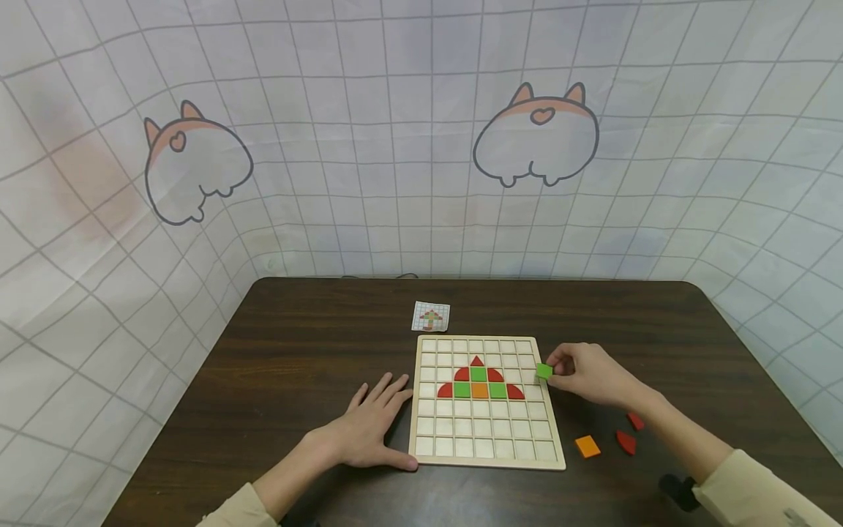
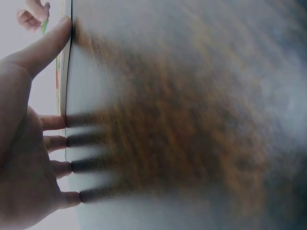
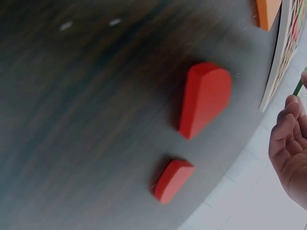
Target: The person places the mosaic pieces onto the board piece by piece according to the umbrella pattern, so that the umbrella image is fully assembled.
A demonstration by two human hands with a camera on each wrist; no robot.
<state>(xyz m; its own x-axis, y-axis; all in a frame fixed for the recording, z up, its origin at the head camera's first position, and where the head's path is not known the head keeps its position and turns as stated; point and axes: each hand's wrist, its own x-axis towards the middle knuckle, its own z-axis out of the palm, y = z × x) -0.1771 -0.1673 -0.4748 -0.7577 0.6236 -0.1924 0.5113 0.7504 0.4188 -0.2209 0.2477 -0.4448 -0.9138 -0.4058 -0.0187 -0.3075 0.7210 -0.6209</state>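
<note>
One right hand (image 1: pixel 589 372) pinches one green square (image 1: pixel 544 371) between thumb and fingers, holding it over the right edge of one gridded board (image 1: pixel 487 462). The one left hand (image 1: pixel 369 432) has its fingers spread and grips nothing; its thumb touches the board's near left corner, and its four fingertips rest on the table (image 1: pixel 316 351) along the board's left side.

Nine pieces sit on the board between the two hands' fingers: three green tiles (image 1: pixel 478 374), one orange tile (image 1: pixel 480 391), four red quarter-rounds (image 1: pixel 516 392) and one red triangle (image 1: pixel 477 361). Three more lie on the table, nearer the person than the right fingers: one orange square (image 1: pixel 587 446) just beside the board, and two red pieces (image 1: pixel 626 442) by the right forearm. One small pattern card (image 1: pixel 431 317) lies farther off than either hand's fingers, just past the board. Beyond it, the wall cloth (image 1: pixel 408 168) shows two animal drawings (image 1: pixel 536 139).
</note>
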